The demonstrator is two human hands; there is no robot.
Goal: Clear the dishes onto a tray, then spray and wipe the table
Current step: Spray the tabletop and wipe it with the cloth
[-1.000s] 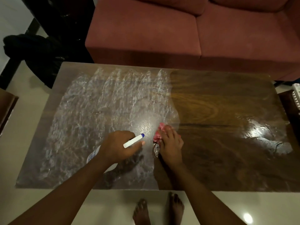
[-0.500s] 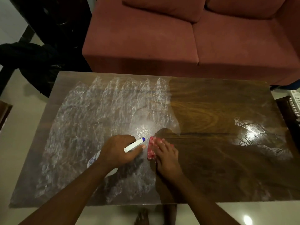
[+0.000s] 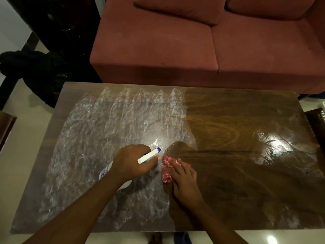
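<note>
A dark wooden table (image 3: 237, 120) fills the view; its left half is covered in streaky white foam (image 3: 98, 138), its right half is bare and glossy. My left hand (image 3: 131, 162) is closed around a white spray bottle (image 3: 149, 155) with a blue nozzle tip, its body partly hidden under my wrist. My right hand (image 3: 184, 180) presses flat on a red-and-white checked cloth (image 3: 166, 170), right at the edge between foam and wiped wood. No dishes or tray are in view.
A red sofa (image 3: 193, 41) stands just behind the table's far edge. Dark clothing (image 3: 35, 71) is piled at the back left. A dark wooden piece (image 3: 316, 124) sits at the right edge, with pale tiled floor around.
My right hand has drawn the cloth toward me along the foam's edge, baring a rounded patch of wood behind it. My left hand and the bottle barely moved.
</note>
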